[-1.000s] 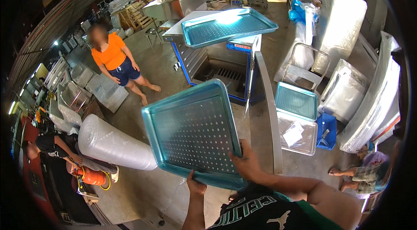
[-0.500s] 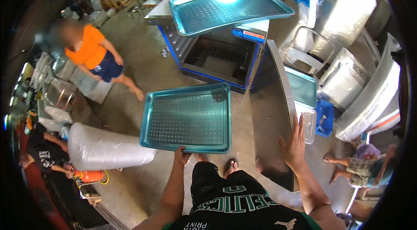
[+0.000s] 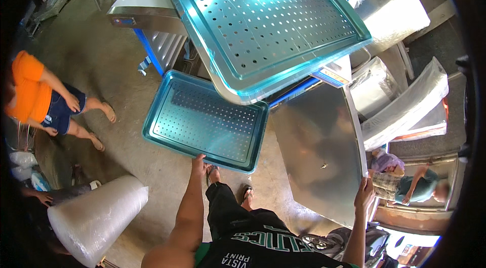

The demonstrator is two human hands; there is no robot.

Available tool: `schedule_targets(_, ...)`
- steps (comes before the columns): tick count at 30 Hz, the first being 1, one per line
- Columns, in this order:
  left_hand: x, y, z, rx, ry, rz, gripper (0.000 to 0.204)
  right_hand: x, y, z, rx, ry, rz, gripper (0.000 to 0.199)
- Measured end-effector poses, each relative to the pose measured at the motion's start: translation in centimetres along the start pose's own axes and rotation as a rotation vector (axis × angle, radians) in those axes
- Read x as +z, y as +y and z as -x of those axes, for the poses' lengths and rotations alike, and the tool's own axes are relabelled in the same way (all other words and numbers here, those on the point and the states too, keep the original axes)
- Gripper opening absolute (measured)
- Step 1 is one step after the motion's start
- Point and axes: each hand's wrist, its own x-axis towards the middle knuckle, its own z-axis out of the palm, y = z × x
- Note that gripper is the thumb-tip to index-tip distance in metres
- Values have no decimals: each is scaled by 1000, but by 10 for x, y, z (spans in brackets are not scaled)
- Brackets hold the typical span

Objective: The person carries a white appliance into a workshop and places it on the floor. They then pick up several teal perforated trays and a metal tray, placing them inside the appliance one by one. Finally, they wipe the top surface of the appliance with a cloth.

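Note:
My left hand (image 3: pixel 199 163) grips the near edge of a teal-tinted perforated metal tray (image 3: pixel 205 124), which hangs out in front of me. At the right, my right hand (image 3: pixel 364 194) is closed on the outer edge of a large metal door (image 3: pixel 316 141), which stands swung out from a steel cabinet (image 3: pixel 147 12) with blue trim. A second perforated tray (image 3: pixel 273 30) lies on top of the cabinet, its near corner jutting over the front. The two trays hide most of the cabinet's inside.
A person in an orange shirt (image 3: pixel 30 86) stands at the left. Near the lower left is a big roll of clear plastic wrap (image 3: pixel 98 220). Film-wrapped panels (image 3: pixel 410 108) lean at the right, with another person (image 3: pixel 417 184) beyond the door.
I am closer to the cabinet, and the held tray is now near its front. My right hand, open beside the door before, has closed on the door's edge.

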Motion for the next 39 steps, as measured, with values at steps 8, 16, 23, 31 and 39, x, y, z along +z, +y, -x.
schedule_targets(8,21,20,-38,14,106,-12,36,15,15,-4,-33,85,64,53)
schedule_targets(16,37,-4,-98,8,-26,113,51,16,23,-3,71,5,122,53)
schedule_targets(23,148,13,-192,-52,1,15,37,11,-2,2,-23,92,52,56)
schedule_targets(31,141,55,-161,64,46,-301,45,6,-11,3,1,79,8,63)
schedule_targets(39,235,151,64,819,-359,-987,60,0,-17,1,110,72,131,47)
